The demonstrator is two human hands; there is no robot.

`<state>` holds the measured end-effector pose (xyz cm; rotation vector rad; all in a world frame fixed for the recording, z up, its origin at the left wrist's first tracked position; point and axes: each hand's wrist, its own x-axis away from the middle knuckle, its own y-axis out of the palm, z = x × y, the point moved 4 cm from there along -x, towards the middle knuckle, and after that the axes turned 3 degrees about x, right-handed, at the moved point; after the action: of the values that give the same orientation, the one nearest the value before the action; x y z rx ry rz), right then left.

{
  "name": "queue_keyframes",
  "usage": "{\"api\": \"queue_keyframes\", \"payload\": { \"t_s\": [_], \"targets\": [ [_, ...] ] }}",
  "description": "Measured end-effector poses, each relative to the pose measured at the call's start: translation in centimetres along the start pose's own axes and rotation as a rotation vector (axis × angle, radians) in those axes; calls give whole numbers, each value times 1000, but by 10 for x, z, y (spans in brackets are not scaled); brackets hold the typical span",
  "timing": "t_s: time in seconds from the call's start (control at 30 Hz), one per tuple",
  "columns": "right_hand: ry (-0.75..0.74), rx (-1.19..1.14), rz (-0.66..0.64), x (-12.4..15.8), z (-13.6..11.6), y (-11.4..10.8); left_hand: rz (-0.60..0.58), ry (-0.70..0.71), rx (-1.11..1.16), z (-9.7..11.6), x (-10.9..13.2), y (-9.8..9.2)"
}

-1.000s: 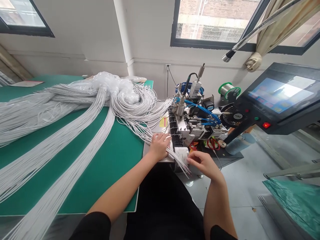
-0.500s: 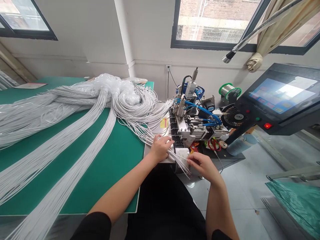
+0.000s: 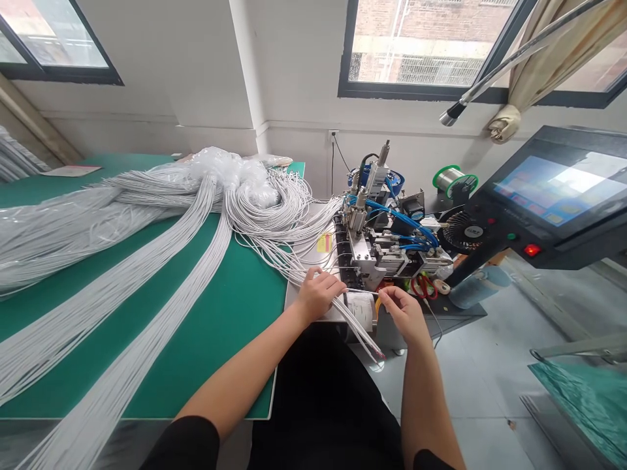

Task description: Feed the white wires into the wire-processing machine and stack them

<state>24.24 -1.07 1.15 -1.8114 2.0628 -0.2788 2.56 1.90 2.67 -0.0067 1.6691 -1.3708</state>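
The left hand (image 3: pixel 318 299) clasps a bundle of thin white cables (image 3: pixel 361 331), their loose ends hanging down to its right. The right hand (image 3: pixel 402 312) pinches 1 white cable (image 3: pixel 363 291), held straight between both hands. Just beyond the grip stands a machine with blue tubes (image 3: pixel 362 245); farther right, a screen (image 3: pixel 558 186); left, a green table (image 3: pixel 247 300) bearing long cable bunches (image 3: pixel 122 284).
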Motion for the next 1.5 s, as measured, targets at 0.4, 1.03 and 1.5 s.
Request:
{"api": "queue_keyframes", "payload": {
  "t_s": [0.4, 1.03, 1.5],
  "targets": [
    [-20, -235, 118, -13, -3, 21, -109, 58, 21, -1, 2, 9],
    [-38, 75, 54, -38, 13, 30, -118, -47, -39, -4, 1, 10],
    [124, -253, -72, -49, 42, 41, -148, -90, -17, -6, 2, 16]
  ]
}}
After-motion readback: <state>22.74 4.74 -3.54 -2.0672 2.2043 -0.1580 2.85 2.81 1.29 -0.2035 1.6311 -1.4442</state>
